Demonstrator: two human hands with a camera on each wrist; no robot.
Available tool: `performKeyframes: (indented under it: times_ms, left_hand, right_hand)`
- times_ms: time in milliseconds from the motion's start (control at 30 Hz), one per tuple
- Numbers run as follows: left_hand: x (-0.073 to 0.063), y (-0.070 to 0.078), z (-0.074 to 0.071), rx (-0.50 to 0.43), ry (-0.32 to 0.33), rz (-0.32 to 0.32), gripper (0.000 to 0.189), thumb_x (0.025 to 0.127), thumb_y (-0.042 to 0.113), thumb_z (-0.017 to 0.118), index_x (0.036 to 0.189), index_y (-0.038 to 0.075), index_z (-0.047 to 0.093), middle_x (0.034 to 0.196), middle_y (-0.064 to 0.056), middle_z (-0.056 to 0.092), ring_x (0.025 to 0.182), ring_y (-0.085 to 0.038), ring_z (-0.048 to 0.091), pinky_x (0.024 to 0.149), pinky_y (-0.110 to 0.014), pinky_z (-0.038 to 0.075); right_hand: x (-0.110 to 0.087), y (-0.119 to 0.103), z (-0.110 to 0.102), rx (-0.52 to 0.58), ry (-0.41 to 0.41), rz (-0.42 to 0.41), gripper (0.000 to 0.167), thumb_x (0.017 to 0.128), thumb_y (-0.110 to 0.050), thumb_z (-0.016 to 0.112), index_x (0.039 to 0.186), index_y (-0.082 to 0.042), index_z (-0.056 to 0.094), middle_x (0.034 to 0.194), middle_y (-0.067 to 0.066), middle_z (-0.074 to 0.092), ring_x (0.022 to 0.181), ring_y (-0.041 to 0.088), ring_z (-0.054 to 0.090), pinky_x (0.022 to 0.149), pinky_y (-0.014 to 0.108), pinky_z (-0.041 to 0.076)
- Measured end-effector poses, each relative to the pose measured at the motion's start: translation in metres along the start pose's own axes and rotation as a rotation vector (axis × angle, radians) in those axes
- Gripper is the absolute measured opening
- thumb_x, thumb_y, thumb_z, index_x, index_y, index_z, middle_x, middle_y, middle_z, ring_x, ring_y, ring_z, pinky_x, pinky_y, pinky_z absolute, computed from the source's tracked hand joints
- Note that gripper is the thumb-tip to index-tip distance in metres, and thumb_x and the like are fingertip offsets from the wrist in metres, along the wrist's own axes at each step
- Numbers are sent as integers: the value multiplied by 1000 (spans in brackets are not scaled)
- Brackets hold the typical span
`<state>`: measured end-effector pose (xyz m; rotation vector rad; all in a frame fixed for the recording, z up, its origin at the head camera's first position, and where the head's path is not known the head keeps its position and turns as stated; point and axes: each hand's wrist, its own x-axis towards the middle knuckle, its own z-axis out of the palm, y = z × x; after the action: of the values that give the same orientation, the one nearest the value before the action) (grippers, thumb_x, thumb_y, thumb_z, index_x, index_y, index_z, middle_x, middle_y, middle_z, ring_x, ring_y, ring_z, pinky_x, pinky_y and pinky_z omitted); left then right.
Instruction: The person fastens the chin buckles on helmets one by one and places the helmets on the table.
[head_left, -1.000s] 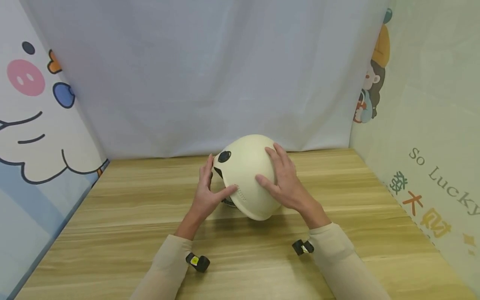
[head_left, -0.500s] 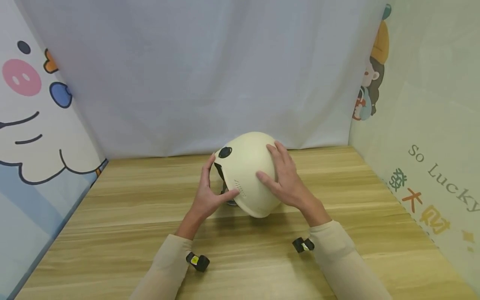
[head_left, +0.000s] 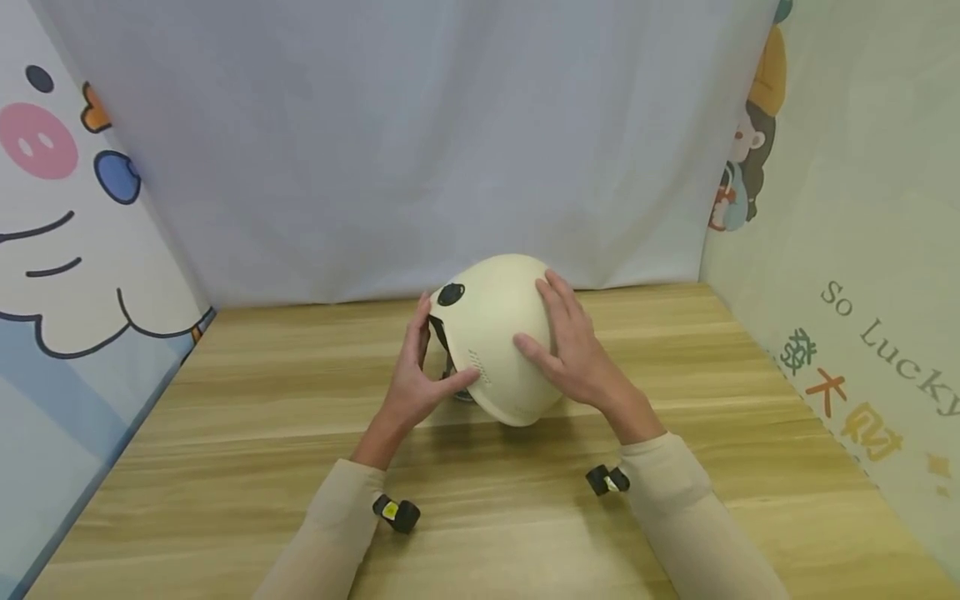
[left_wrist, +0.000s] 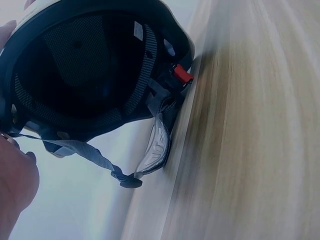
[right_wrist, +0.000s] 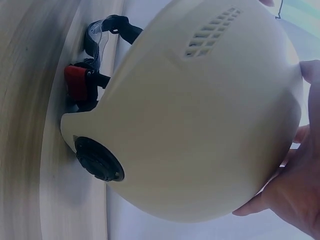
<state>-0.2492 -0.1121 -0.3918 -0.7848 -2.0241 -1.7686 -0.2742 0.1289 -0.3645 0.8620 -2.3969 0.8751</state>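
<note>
A cream-coloured helmet is tilted on its side above the wooden table, its open underside facing left. My left hand grips the rim, its thumb on the outer shell by the small vent holes and its fingers at the far edge. On the right, my right hand holds the rounded crown with spread, bent fingers. A black round fitting sits on the shell in the right wrist view. The dark padded inside, a grey chin strap and a red buckle show in the left wrist view; the strap hangs to the tabletop.
The wood-grain table spans the space below. A pale cloth hangs behind it. Printed panels stand at the left and right. Small black devices are worn at both sleeve cuffs.
The head view has shifted, so the table edge and helmet sit slightly higher in it. Both hands keep nearly the same hold on the helmet.
</note>
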Motion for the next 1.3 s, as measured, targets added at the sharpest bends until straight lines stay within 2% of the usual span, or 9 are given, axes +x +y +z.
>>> performKeyframes:
  times_ms: [267,467,600,733,867,967,1133,1300]
  left_hand:
    - [2,-2,1,-94,-13,55,101,71,-1,78,146,-6,10,153,-14,5,138,-27,9,108,-46,10]
    - [3,2,0,-81,-16,53,100,71,-5,77,145,-7,11,153,-12,5,138,-26,10,108,-44,11]
    - [3,4,-1,-64,-10,56,99,71,-5,77,145,-6,12,153,-13,6,138,-25,11,109,-41,12]
    - [3,3,-2,-69,1,89,89,70,-5,78,140,-9,21,152,-17,7,138,-29,11,109,-42,12]
    - [4,3,-2,-56,1,110,81,69,-7,77,134,-10,28,151,-19,7,138,-32,12,108,-44,13]
    - [4,3,-2,-35,-9,118,81,70,-7,77,134,-10,29,151,-19,7,137,-32,13,108,-45,14]
    - [3,3,-2,-25,-16,111,80,70,-5,77,134,-9,30,151,-19,7,137,-33,13,107,-47,14]
    - [3,4,-3,-42,-4,105,79,70,-7,76,134,-9,30,151,-19,7,137,-34,13,107,-49,13]
  right_hand:
    - [1,3,-1,-7,4,-21,74,91,-47,50,145,-4,23,151,15,13,135,32,17,98,60,26]
    - [1,0,-2,-25,-17,8,76,90,-49,51,146,-7,21,152,13,11,136,29,14,99,58,26]
    - [0,-2,-2,-38,-37,22,80,87,-52,55,148,-15,20,152,12,8,136,30,13,96,61,27]
    - [0,-1,0,-63,-31,11,78,86,-54,56,149,-23,21,152,14,8,135,34,15,94,64,26]
    - [1,-2,3,-88,-5,-8,77,86,-55,53,148,-20,23,152,15,10,135,34,16,98,61,21]
    - [1,-2,4,-97,11,-23,79,86,-56,53,147,-15,23,151,16,10,136,33,10,99,60,17]
    - [0,-2,6,-105,18,-29,83,84,-57,53,146,-11,23,151,16,10,138,29,7,99,60,16]
    - [1,-3,7,-115,6,-30,82,85,-58,52,148,-15,21,152,15,9,136,30,12,99,60,17]
